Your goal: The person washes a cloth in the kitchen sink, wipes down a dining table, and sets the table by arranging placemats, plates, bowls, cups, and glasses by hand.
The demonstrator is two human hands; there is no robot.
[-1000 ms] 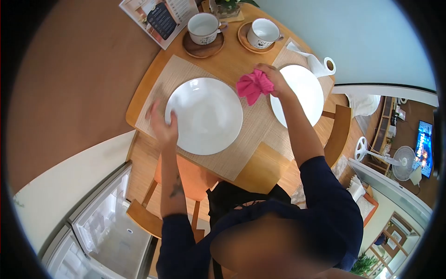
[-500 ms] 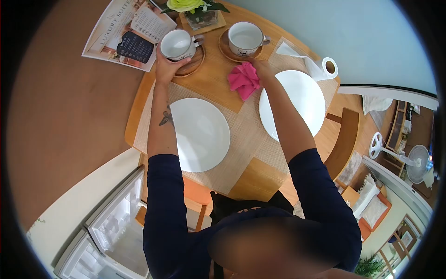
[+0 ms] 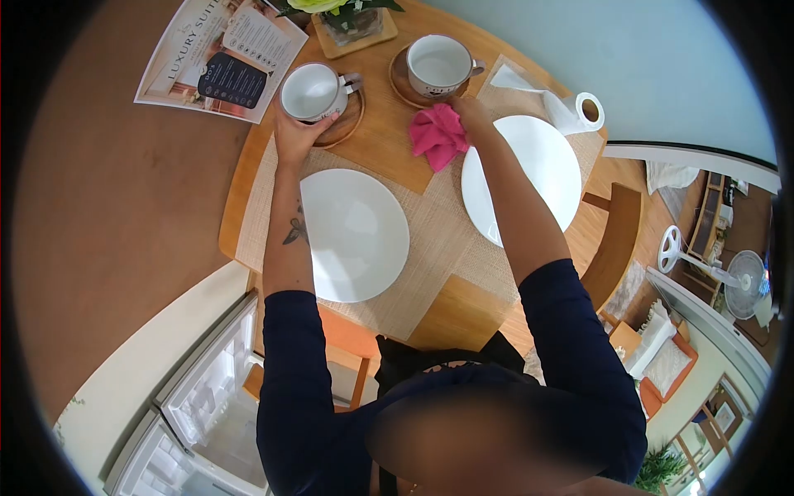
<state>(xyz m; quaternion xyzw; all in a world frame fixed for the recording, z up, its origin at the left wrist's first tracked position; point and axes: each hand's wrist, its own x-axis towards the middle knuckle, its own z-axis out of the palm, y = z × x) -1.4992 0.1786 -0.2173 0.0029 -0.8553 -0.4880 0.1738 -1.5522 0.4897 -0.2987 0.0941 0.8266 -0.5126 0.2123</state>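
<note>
My left hand is closed round the near left side of a white coffee cup, its thumb along the front. Under and beside this cup is a round wooden saucer. A crumpled pink cloth is in my right hand, whose fingers are partly hidden. Just beyond the cloth, a second white cup with lettering stands on another wooden saucer. Two large white plates lie nearer to me, the left plate below my left hand and the right plate partly under my right forearm.
A printed leaflet lies at the table's far left edge. A flower vase on a wooden base stands at the back. At the right lies a paper roll on a woven placemat. A wooden chair stands right of the table.
The left cup and its saucer have shifted a little toward me with my left hand. The pink cloth has changed its folds slightly in my right hand.
</note>
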